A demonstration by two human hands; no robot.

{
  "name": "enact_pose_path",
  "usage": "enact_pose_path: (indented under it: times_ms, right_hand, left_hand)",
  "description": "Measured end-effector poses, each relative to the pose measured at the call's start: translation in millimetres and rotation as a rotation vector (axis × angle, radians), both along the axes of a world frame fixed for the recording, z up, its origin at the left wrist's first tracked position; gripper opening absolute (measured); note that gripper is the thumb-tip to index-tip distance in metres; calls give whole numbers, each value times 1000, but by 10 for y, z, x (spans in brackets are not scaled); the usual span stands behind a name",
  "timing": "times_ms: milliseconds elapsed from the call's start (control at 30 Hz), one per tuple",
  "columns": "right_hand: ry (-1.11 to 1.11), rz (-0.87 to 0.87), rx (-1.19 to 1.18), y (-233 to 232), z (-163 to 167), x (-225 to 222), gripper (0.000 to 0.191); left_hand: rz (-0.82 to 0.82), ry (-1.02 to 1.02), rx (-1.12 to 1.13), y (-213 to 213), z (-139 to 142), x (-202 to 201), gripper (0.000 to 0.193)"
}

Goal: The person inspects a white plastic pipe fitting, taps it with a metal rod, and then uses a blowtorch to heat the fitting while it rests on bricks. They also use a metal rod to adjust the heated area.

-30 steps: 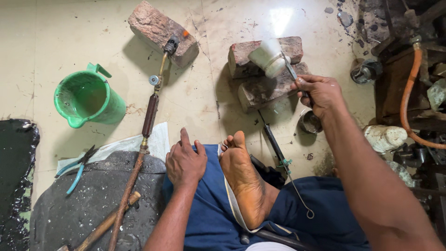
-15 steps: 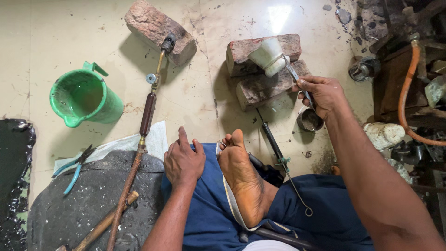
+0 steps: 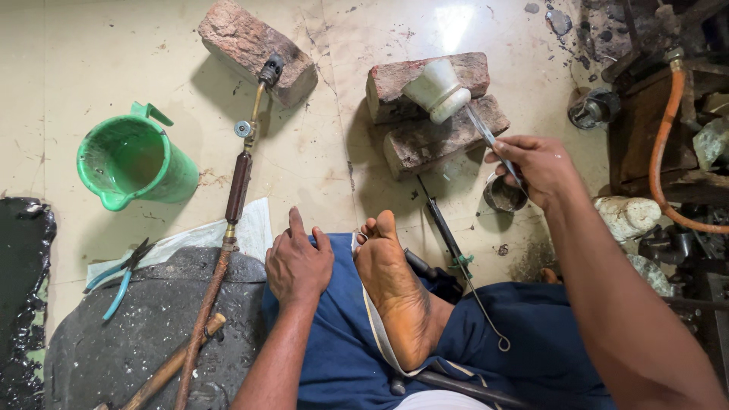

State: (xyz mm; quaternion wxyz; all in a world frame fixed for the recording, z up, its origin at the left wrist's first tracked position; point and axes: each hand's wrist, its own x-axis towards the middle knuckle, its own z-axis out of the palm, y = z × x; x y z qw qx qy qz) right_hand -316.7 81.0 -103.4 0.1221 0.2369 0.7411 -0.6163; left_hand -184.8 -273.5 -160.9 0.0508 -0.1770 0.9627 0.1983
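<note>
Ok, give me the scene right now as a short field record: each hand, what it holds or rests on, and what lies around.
right hand: grips thin metal tongs clamped on a small white cup
white cup: tilted, over two stacked bricks
left hand: flat on the blue-clad knee, holds nothing
torch: lying on the floor, nozzle resting on a third brick
green jug: upright, left of the torch
pliers: blue handles, at the dark mat's edge
small metal bowl: under the right hand

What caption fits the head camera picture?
Right hand grips thin metal tongs holding a small white crucible over stacked bricks.
</note>
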Motion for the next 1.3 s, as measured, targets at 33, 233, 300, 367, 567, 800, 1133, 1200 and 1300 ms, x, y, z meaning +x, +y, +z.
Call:
enact_pose_path:
  times_ms: [33, 233, 300, 367, 567, 800, 1133, 1200, 1300]
  right_hand:
    - [-11, 10, 48, 39, 16, 62, 22]
    - [153, 16, 221, 487, 101, 581, 23]
    - [202, 49, 353, 685, 140, 761, 23]
    - [224, 93, 569, 874, 167, 918, 24]
    - [202, 412, 1296, 1148, -110, 1109, 21]
    - [147, 474, 1294, 1095, -453, 951, 21]
    - [151, 423, 1149, 995, -572, 856, 21]
    - [121, 448, 1233, 1023, -525, 844, 21]
    - [108, 483, 1310, 1073, -454, 837, 21]
  left_hand:
    - [1, 1, 4, 3, 0, -1, 60]
    - [6, 56, -18, 42, 17, 18, 59]
    - [41, 31, -42, 72, 27, 30, 58]
    - [56, 24, -45, 105, 36, 44, 58]
    - [32, 50, -49, 178, 63, 88, 58]
    - [28, 41, -54, 241, 72, 94, 57]
    - [50, 17, -54, 237, 29, 30, 58]
    - [46, 19, -48, 230, 20, 26, 58]
    - [47, 19, -53, 227, 10, 26, 58]
